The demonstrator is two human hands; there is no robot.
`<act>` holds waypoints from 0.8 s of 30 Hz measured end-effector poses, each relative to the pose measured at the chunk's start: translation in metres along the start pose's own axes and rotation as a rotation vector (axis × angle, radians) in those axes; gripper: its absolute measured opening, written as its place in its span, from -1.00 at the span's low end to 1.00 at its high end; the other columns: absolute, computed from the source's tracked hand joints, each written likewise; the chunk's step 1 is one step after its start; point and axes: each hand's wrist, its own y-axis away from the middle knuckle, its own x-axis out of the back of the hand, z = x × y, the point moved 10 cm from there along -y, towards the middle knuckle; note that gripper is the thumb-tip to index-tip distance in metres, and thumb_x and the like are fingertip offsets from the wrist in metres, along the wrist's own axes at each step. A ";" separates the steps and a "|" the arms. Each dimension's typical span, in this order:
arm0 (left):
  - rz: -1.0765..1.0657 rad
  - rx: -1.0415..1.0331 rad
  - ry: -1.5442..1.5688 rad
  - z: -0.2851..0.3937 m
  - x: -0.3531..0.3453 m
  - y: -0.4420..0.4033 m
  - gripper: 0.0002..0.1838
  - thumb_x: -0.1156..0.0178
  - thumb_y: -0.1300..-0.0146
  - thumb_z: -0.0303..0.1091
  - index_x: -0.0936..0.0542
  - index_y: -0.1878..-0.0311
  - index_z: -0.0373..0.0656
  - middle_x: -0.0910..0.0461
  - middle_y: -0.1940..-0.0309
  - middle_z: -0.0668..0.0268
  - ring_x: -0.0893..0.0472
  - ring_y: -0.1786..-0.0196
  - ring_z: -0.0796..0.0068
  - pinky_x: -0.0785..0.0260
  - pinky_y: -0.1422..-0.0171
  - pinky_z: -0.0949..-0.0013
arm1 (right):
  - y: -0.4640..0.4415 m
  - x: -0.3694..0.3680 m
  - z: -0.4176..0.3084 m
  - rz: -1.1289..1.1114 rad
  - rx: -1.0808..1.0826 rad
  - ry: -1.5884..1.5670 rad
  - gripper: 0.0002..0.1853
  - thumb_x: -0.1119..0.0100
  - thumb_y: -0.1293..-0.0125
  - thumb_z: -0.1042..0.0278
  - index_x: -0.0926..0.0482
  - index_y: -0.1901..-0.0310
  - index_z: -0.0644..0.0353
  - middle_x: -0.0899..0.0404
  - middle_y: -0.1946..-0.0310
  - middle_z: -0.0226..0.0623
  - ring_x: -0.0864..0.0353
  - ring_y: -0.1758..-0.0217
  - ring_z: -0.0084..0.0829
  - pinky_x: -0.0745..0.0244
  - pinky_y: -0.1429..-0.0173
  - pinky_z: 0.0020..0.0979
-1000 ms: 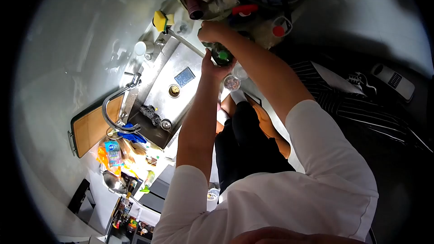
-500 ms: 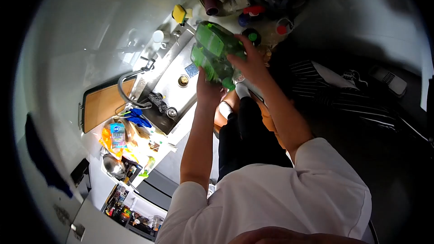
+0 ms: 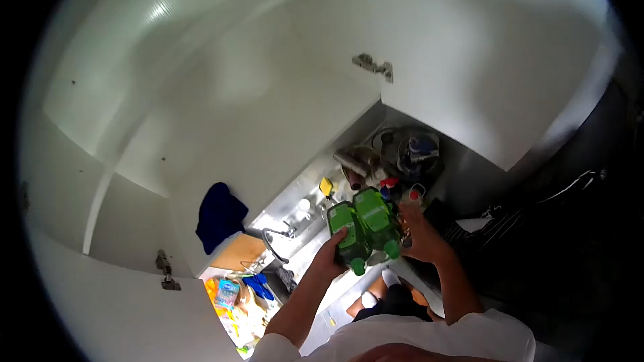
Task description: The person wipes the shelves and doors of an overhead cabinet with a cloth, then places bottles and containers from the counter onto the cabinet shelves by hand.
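Two green bottles with green caps and pale labels lie side by side in front of me, caps towards my body. My left hand is closed round the left green bottle, its thumb over the label. At the outer side of the right green bottle, my right hand grips with its fingertips partly hidden. The bottles are above the counter's edge near the sink.
An open cabinet door with a metal hinge hangs above. Below are a yellow sponge, a tap, a wooden board and a red-capped bottle. A dark blue cloth hangs at left.
My view has tilted up, bringing the cabinet interior and its open doors into sight. The bottles have turned in my hands, so their labels and caps show more plainly.
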 end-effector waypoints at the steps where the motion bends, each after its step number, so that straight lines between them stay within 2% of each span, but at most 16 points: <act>1: -0.001 0.024 -0.114 0.002 -0.014 0.010 -0.45 -0.37 -0.43 -0.06 -0.54 -0.32 -0.19 -0.68 -0.20 0.12 -0.69 -0.21 0.16 -0.53 -0.38 0.04 | 0.005 0.021 -0.012 0.175 0.097 0.148 0.28 -0.69 -0.05 0.28 0.07 -0.68 0.13 -0.03 -0.66 0.09 -0.04 -0.71 0.12 -0.13 -0.68 0.01; 2: 0.001 0.047 -0.225 0.003 -0.030 0.021 -0.44 -0.39 -0.41 -0.04 -0.54 -0.32 -0.18 -0.68 -0.19 0.14 -0.70 -0.20 0.18 -0.54 -0.37 0.05 | 0.014 0.042 -0.028 0.349 0.190 0.297 0.22 -0.66 -0.05 0.30 -0.02 -0.67 0.03 -0.05 -0.66 0.06 -0.01 -0.71 0.20 -0.12 -0.68 0.06; 3: -0.013 0.029 -0.232 0.007 -0.049 0.034 -0.44 -0.39 -0.41 -0.04 -0.54 -0.32 -0.18 -0.68 -0.19 0.14 -0.70 -0.20 0.18 -0.54 -0.37 0.05 | 0.018 0.052 -0.036 0.362 0.209 0.306 0.22 -0.66 -0.05 0.30 -0.02 -0.67 0.03 -0.05 -0.66 0.06 -0.01 -0.71 0.20 -0.12 -0.68 0.06; 5: -0.028 0.030 -0.440 0.013 -0.088 0.062 -0.43 -0.40 -0.39 -0.03 -0.55 -0.31 -0.17 -0.70 -0.17 0.17 -0.72 -0.17 0.19 -0.56 -0.35 0.09 | 0.041 0.077 -0.087 0.519 0.477 0.370 0.07 -0.63 -0.06 0.34 -0.20 -0.59 0.07 -0.12 -0.63 0.04 0.01 -0.71 0.22 -0.11 -0.67 0.12; 6: -0.135 0.027 -0.465 0.017 -0.106 0.071 -0.43 -0.39 -0.40 -0.03 -0.55 -0.31 -0.17 -0.71 -0.16 0.18 -0.74 -0.14 0.20 -0.57 -0.32 0.09 | 0.057 0.088 -0.114 0.588 0.545 0.419 -0.09 -0.60 -0.07 0.36 -0.33 -0.46 0.17 -0.24 -0.58 0.03 -0.10 -0.68 0.22 -0.14 -0.65 0.17; 7: -0.184 0.024 -0.506 0.024 -0.128 0.081 -0.43 -0.38 -0.41 -0.02 -0.56 -0.31 -0.20 -0.71 -0.15 0.15 -0.74 -0.14 0.23 -0.63 -0.26 0.12 | 0.054 0.094 -0.117 0.588 0.547 0.420 -0.09 -0.60 -0.07 0.36 -0.33 -0.46 0.17 -0.24 -0.58 0.03 -0.10 -0.68 0.22 -0.14 -0.65 0.17; 9: -0.199 -0.045 -0.627 0.045 -0.168 0.111 -0.42 -0.36 -0.42 -0.02 -0.55 -0.32 -0.22 -0.70 -0.15 0.12 -0.74 -0.13 0.25 -0.67 -0.19 0.16 | 0.069 0.107 -0.128 0.714 0.752 0.323 -0.22 -0.57 -0.10 0.36 -0.41 -0.37 0.20 -0.39 -0.49 0.03 -0.23 -0.62 0.24 -0.17 -0.63 0.22; 10: -0.210 -0.108 -0.678 0.057 -0.188 0.125 -0.39 -0.36 -0.42 0.01 -0.55 -0.33 -0.23 -0.70 -0.15 0.11 -0.75 -0.12 0.24 -0.68 -0.17 0.18 | 0.074 0.116 -0.143 0.775 0.792 0.254 -0.23 -0.60 -0.04 0.37 -0.46 -0.32 0.19 -0.50 -0.40 0.00 -0.35 -0.56 0.23 -0.19 -0.61 0.23; 13: -0.188 -0.308 -0.833 0.104 -0.242 0.178 -0.29 -0.31 -0.43 0.18 -0.53 -0.36 -0.23 -0.70 -0.14 0.12 -0.77 -0.07 0.21 -0.68 -0.18 0.17 | 0.082 0.134 -0.187 0.866 0.934 0.126 -0.16 -0.65 0.04 0.38 -0.45 -0.33 0.17 -0.53 -0.37 -0.05 -0.38 -0.55 0.16 -0.19 -0.61 0.23; 14: -0.230 -0.348 -0.792 0.114 -0.261 0.194 -0.24 -0.22 -0.42 0.31 -0.55 -0.34 -0.22 -0.71 -0.12 0.11 -0.77 -0.05 0.20 -0.69 -0.13 0.14 | 0.090 0.142 -0.212 0.906 0.956 0.148 -0.11 -0.68 0.10 0.39 -0.45 -0.34 0.15 -0.55 -0.34 -0.09 -0.44 -0.52 0.08 -0.20 -0.61 0.25; 15: -0.273 -0.386 -0.749 0.124 -0.279 0.211 -0.18 -0.12 -0.42 0.44 -0.56 -0.31 -0.20 -0.71 -0.11 0.10 -0.77 -0.03 0.19 -0.70 -0.09 0.11 | 0.092 0.150 -0.231 0.938 0.989 0.141 -0.15 -0.68 0.08 0.39 -0.47 -0.32 0.16 -0.57 -0.31 -0.09 -0.52 -0.44 0.04 -0.32 -0.55 0.13; 17: -0.288 -0.449 -1.052 0.144 -0.308 0.264 -0.02 0.11 -0.36 0.64 -0.55 -0.28 -0.19 -0.74 -0.01 0.06 -0.79 0.11 0.13 -0.72 0.05 0.04 | 0.088 0.166 -0.249 1.006 0.928 -0.007 -0.17 -0.69 0.08 0.39 -0.50 -0.30 0.19 -0.59 -0.28 -0.08 -0.60 -0.35 -0.04 -0.45 -0.45 -0.06; 19: -0.318 -0.457 -1.039 0.158 -0.327 0.298 0.03 0.26 -0.38 0.67 -0.61 -0.23 -0.20 -0.77 0.08 0.00 -0.81 0.24 0.11 -0.73 0.19 0.05 | 0.093 0.185 -0.287 1.015 0.988 -0.031 -0.19 -0.67 0.02 0.37 -0.48 -0.30 0.25 -0.60 -0.24 -0.10 -0.62 -0.31 -0.15 -0.48 -0.40 -0.18; 21: -0.422 -0.527 -1.041 0.171 -0.355 0.328 0.07 0.31 -0.36 0.69 -0.61 -0.22 -0.21 -0.77 0.11 -0.02 -0.81 0.26 0.10 -0.72 0.19 0.06 | 0.085 0.206 -0.316 0.937 1.019 -0.165 -0.20 -0.66 -0.04 0.37 -0.44 -0.31 0.28 -0.60 -0.20 -0.18 -0.60 -0.29 -0.31 -0.48 -0.39 -0.23; 22: -0.520 -0.597 -1.043 0.176 -0.373 0.347 0.11 0.35 -0.33 0.72 -0.62 -0.21 -0.22 -0.78 0.14 -0.03 -0.81 0.29 0.09 -0.72 0.20 0.08 | 0.086 0.217 -0.338 0.928 1.108 -0.198 -0.17 -0.70 0.02 0.41 -0.46 -0.30 0.28 -0.62 -0.16 -0.16 -0.64 -0.23 -0.33 -0.52 -0.34 -0.27; 24: -0.519 -0.761 -1.104 0.193 -0.398 0.380 0.17 0.41 -0.33 0.73 -0.59 -0.19 -0.35 -0.77 0.15 -0.03 -0.80 0.27 0.12 -0.72 0.11 0.16 | 0.082 0.241 -0.378 0.912 1.149 -0.188 -0.17 -0.71 -0.01 0.33 -0.44 -0.29 0.33 -0.64 -0.13 -0.14 -0.65 -0.20 -0.34 -0.53 -0.32 -0.27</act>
